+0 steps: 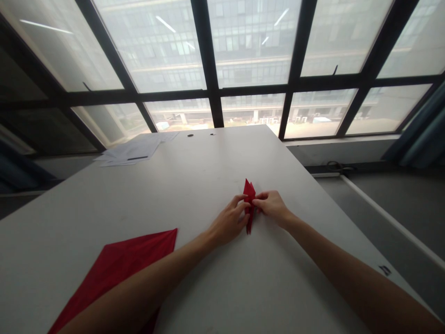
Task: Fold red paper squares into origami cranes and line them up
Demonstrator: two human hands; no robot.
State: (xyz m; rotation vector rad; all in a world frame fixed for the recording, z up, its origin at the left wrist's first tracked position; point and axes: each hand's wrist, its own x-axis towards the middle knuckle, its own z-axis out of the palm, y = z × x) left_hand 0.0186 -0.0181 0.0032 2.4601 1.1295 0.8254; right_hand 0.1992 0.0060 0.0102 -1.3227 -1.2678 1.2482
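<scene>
1. Across the far side, a wall of dark-framed windows [250, 41], hazy daylight falling straight onto the work, probably why the paper sits at this end.
2. Long white table [194, 185], running away toward the glass, bare around the hands and so offering a hard, flat surface to press against.
3. Large red sheet [121, 264] at the near left, flat on the table and partly hidden by the left forearm. Well apart from the fingers, seemingly set aside yet within reach.
4. Loose stack of white papers [134, 150] at the far left corner, well apart from everything in hand. Something thin and dark on top, too small to identify.
5. Left hand [227, 220], low on the table near the middle, fingers narrowed to a pinch on the left edge of the folded red paper [249, 190]. Heel down, likely for steadiness.
6. Right hand [274, 206], mirroring it, with thumb and forefinger closed on the right edge of the same piece and the other fingers curled in.
7. The folded red paper itself — small, narrow, pointed, lying between both hands just right of the table's centre, one tip away from the person and one tip toward. Gripped from both sides, apparently to keep the layers aligned and flat.
8. Two tiny dark spots [190, 135] near the far edge, nature unclear.
</scene>
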